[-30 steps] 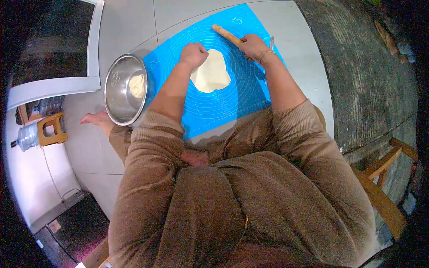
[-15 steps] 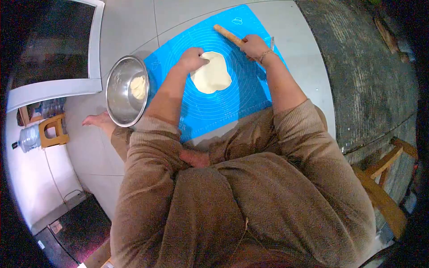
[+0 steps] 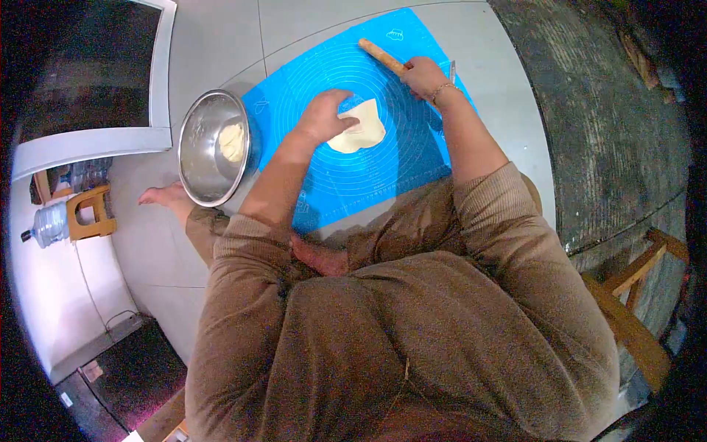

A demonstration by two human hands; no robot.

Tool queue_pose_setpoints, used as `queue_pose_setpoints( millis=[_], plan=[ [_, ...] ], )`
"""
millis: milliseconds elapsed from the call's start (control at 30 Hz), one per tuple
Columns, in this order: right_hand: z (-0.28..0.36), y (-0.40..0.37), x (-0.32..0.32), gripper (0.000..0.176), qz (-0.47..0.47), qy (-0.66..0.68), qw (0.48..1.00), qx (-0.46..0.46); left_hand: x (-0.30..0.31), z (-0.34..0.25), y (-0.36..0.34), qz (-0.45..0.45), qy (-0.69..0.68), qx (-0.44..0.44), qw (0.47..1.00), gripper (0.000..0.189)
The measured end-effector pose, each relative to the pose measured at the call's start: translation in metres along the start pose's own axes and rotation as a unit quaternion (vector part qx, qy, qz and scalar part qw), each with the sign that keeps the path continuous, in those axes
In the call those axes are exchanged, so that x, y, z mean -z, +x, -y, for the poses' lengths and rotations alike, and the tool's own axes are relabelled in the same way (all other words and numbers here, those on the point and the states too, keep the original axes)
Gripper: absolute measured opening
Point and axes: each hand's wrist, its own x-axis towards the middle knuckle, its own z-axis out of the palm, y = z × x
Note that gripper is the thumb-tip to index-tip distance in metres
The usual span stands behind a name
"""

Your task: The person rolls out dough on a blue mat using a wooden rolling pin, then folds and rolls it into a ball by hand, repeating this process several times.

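Observation:
A flat, pale sheet of dough lies on the blue silicone mat, with an uneven, partly squared outline. At its left side is my left hand, open, thumb and fingers spread apart, the thumb over the dough's surface. My right hand is closed around the near end of a wooden rolling pin, whose free end points up and left across the mat's far part. Left of the mat stands a steel bowl holding a lump of dough.
Beside my right hand, a narrow metallic tool sits at the mat's right edge. My foot rests close to the mat's near edge. Farther left are a plastic water bottle and a yellow-brown stool. A dark textured surface lies to the right.
My left hand has opened and spread from its pinch at the dough's upper edge. The dough now shows a smaller, more angular outline. My right hand still holds the rolling pin.

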Motion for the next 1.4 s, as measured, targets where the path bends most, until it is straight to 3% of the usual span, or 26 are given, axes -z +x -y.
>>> queue_pose_setpoints(
  millis=[67,167,533,633,800,967,1067,1133,1167,1267,1333,1400],
  plan=[
    [-0.007,0.004,-0.001,0.029,-0.003,0.010,1.000,-0.011,-0.002,0.004,0.002,0.028,0.010,0.002,1.000,0.059],
    [-0.004,0.000,-0.001,0.029,-0.002,0.034,0.999,-0.021,-0.007,-0.005,-0.010,-0.066,0.036,-0.033,0.997,0.050],
    [-0.007,0.003,-0.014,0.036,-0.036,0.003,0.999,0.027,-0.025,-0.006,-0.027,-0.067,0.055,-0.073,0.994,0.022],
    [0.006,-0.002,-0.009,0.031,-0.014,0.007,1.000,-0.011,-0.029,-0.001,-0.027,-0.082,0.031,-0.076,0.993,0.019],
    [0.030,-0.037,0.015,0.032,0.003,-0.080,0.995,0.061,-0.021,0.005,-0.019,-0.061,-0.010,-0.069,0.996,0.018],
    [0.026,-0.022,0.010,0.033,0.009,-0.090,0.996,0.022,-0.015,0.011,-0.015,-0.046,-0.002,-0.079,0.996,0.019],
    [0.027,-0.021,0.007,0.035,0.001,-0.049,0.998,0.042,-0.008,0.009,-0.018,-0.162,-0.029,-0.029,0.986,0.016],
    [0.050,-0.042,0.002,0.036,-0.024,0.007,0.999,0.045,0.014,-0.009,-0.024,-0.307,-0.070,0.086,0.945,0.014],
    [0.055,-0.049,-0.007,0.036,-0.025,-0.008,0.995,0.100,0.024,-0.016,-0.028,-0.374,-0.090,0.143,0.912,0.012],
    [0.075,-0.073,-0.044,0.041,0.039,-0.059,0.976,0.204,0.044,-0.016,-0.044,-0.423,-0.041,0.100,0.900,0.011],
    [0.087,-0.086,-0.075,0.035,0.144,-0.123,0.954,0.232,0.046,-0.008,-0.053,-0.408,-0.009,0.059,0.911,0.011],
    [0.079,-0.099,-0.115,0.028,0.190,-0.173,0.929,0.266,0.042,-0.002,-0.061,-0.376,-0.005,0.055,0.925,0.010]
  ],
)
